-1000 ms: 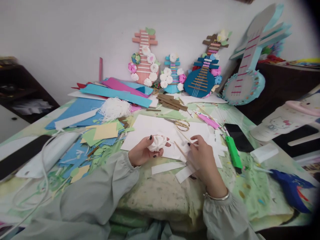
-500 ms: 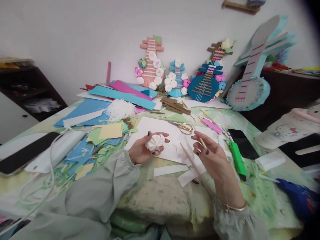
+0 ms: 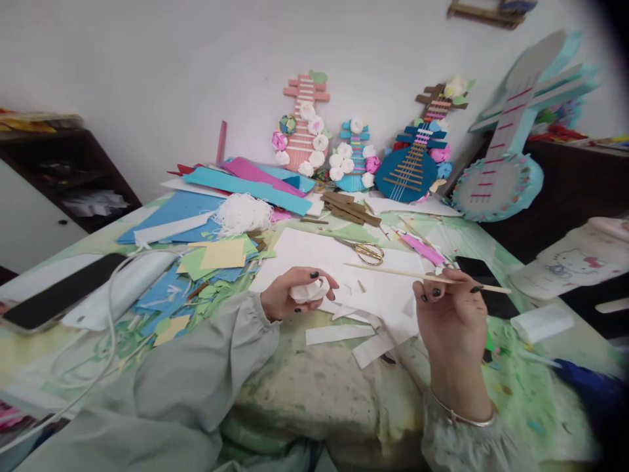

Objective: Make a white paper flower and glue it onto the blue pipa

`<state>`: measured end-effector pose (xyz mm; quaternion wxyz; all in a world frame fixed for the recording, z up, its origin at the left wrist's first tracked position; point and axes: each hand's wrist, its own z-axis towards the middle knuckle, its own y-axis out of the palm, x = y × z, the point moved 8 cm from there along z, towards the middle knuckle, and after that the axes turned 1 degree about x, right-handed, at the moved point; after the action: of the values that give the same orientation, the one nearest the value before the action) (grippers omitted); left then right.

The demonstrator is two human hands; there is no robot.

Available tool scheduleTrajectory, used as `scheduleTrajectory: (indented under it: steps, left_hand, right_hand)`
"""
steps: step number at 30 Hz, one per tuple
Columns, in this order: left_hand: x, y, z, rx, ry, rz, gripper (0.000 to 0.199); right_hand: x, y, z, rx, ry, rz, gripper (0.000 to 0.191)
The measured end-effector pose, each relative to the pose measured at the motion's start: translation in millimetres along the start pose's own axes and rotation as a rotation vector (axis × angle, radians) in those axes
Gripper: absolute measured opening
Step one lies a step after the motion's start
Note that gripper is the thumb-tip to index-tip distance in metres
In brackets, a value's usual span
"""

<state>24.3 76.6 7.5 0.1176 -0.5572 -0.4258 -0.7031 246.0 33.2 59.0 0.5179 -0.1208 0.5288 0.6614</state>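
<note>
My left hand (image 3: 287, 293) is closed round a white paper flower (image 3: 310, 291), its folds facing partly away. On the right, my right hand (image 3: 449, 308) pinches a thin wooden stick (image 3: 393, 270), whose tip points left over the white paper sheet (image 3: 295, 252). Gold-handled scissors (image 3: 368, 253) lie on that sheet just beyond the stick. White paper strips (image 3: 339, 334) rest on the table between my hands.
Lute-shaped crafts (image 3: 405, 174) with paper flowers lean on the back wall. Coloured paper scraps (image 3: 216, 262), white string (image 3: 243, 215) and a phone (image 3: 63, 292) lie left. A tumbler (image 3: 570, 259) stands at the right, near a dark phone (image 3: 496, 301).
My right hand has moved right and turned the stick from slanting towards me to nearly level, pointing left. My left hand has tilted the paper flower, so its pleated face no longer shows.
</note>
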Motion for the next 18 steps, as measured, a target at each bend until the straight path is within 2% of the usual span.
scheduleTrajectory:
  steps: [5, 11, 18]
  left_hand:
    - [-6.2, -5.2, 3.1, 0.087, -0.028, 0.036, 0.040]
    - [-6.1, -20.4, 1.5, 0.382, 0.035, -0.010, 0.032]
    - [-5.7, -25.5, -1.2, 0.475, 0.058, -0.196, 0.026]
  right_hand:
    - [-1.3, 7.7, -5.0, -0.081, -0.055, -0.132, 0.017]
    - [-5.6, 22.8, -20.8, -0.173, -0.189, -0.359, 0.013]
    - [-3.1, 46.6, -34.4, -0.385, -0.232, -0.403, 0.017]
